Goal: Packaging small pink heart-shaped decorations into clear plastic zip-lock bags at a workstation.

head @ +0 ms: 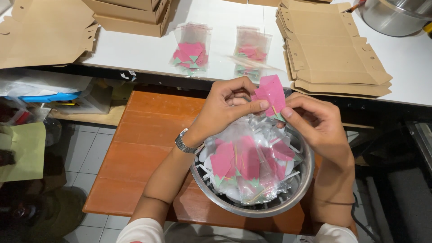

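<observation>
While the metal bowl (pixel 252 208) is sitting on the orange wooden stool (pixel 148 148) below, both hands are working just above its far rim. The left hand (pixel 225 108) is pinching the pink paper piece (pixel 271 94) between thumb and fingers, and the right hand (pixel 315 121) is gripping the same piece from the other side, thumb pressing near its lower green edge. The bowl is holding more pink and green pieces mixed with clear plastic sleeves. On the white table (pixel 225 27) beyond, two filled clear bags (pixel 191 51) are lying between stacks of flat brown cardboard boxes (pixel 333 54), and a steel pot (pixel 396 15) is standing at the far right corner.
</observation>
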